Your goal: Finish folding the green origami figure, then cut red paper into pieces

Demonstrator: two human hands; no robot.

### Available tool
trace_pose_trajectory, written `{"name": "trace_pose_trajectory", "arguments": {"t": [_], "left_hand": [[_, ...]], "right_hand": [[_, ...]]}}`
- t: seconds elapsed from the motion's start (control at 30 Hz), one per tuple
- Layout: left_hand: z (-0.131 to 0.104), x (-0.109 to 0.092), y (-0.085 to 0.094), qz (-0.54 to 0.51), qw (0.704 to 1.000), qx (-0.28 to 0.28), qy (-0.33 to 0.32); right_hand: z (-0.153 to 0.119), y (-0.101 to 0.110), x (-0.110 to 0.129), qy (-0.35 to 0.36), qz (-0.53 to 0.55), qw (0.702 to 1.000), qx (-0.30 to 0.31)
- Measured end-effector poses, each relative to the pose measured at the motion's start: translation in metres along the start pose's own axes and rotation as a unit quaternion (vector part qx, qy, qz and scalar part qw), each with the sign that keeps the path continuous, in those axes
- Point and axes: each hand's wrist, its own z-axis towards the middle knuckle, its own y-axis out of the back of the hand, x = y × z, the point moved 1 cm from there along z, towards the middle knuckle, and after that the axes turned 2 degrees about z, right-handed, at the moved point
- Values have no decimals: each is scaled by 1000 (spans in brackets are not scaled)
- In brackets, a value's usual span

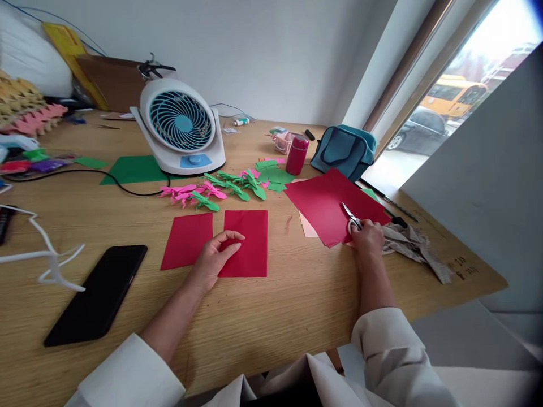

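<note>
My left hand rests over the left edge of a red paper rectangle, thumb and fingers apart and curved. Just left of it lies a second red piece. On the right, my right hand has its fingers closed on the handles of small scissors, whose blades point away over a large red sheet. Beyond the two rectangles is a pile of cut pink shapes and green shapes.
A white fan stands at the back, with green paper beside it. A red flask and a teal bag stand back right. At front left lies a black phone; a crumpled cloth is at right.
</note>
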Motion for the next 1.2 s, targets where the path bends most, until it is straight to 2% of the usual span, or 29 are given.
{"name": "trace_pose_trajectory", "arguments": {"t": [0.13, 0.23, 0.3, 0.33, 0.37, 0.43, 0.53, 0.63, 0.7, 0.77, 0.8, 0.87, 1.0, 1.2], "left_hand": [[4, -1, 3, -105, 993, -35, 48], [6, -3, 4, -176, 980, -52, 79], [7, -4, 6, -222, 969, -66, 86], [8, -4, 8, -242, 964, -74, 87], [9, -5, 9, -256, 959, -82, 86], [10, -6, 13, -274, 952, -103, 86], [13, -7, 18, -283, 945, -140, 84], [14, -8, 21, -284, 941, -162, 82], [15, -8, 23, -290, 938, -172, 84], [15, -8, 23, -297, 933, -183, 85], [16, -8, 23, -300, 931, -188, 85], [16, -9, 23, -302, 929, -196, 85], [16, -8, 24, -290, 931, -206, 76], [16, -8, 24, -288, 933, -205, 70]], "right_hand": [[-2, 6, 4, -4, -14, 1000, 10], [-6, 16, 11, 20, -1, 1000, -10], [-14, 21, 25, 52, 81, 995, -21], [-20, 23, 35, 69, 164, 984, 0], [-29, 23, 46, 80, 258, 962, 47], [-51, 22, 72, 98, 431, 880, 172], [-95, 20, 105, 111, 536, 757, 357], [-138, 19, 122, 128, 579, 610, 525], [-160, 18, 124, 139, 580, 522, 610], [-175, 17, 124, 146, 575, 450, 667], [-180, 17, 123, 148, 569, 429, 685], [-185, 18, 121, 157, 560, 412, 701], [-187, 21, 120, 164, 558, 399, 709], [-187, 21, 120, 151, 541, 413, 717]]}}
